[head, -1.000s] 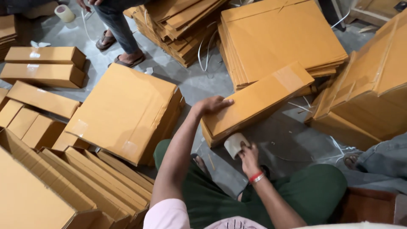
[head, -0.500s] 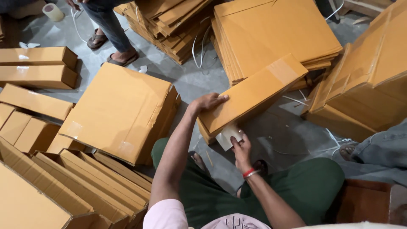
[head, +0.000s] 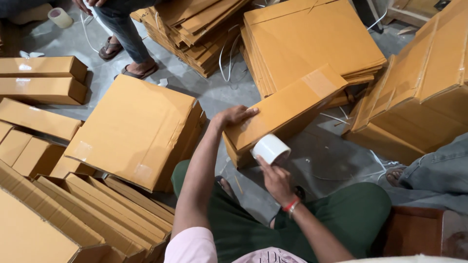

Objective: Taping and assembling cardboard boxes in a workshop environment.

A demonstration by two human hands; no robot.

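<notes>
Grey floor (head: 312,146) buried in flat cardboard. Left hand (head: 234,117) stays spread flat on the long box (head: 287,109). Right hand (head: 274,178), fingers curled around the tape roll (head: 270,148), has lifted it up to the box's near end since a second ago.

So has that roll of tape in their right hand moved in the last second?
Yes. The tape roll, in the right hand, has risen from below the long box's near end to press against its edge.

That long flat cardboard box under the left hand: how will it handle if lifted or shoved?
The long tan cardboard box looks closed and thin-walled, so probably light and fairly stiff. It juts off the floor on one end, so a push may pivot or slide it. The left hand presses flat on it, probably to steady it.
</notes>
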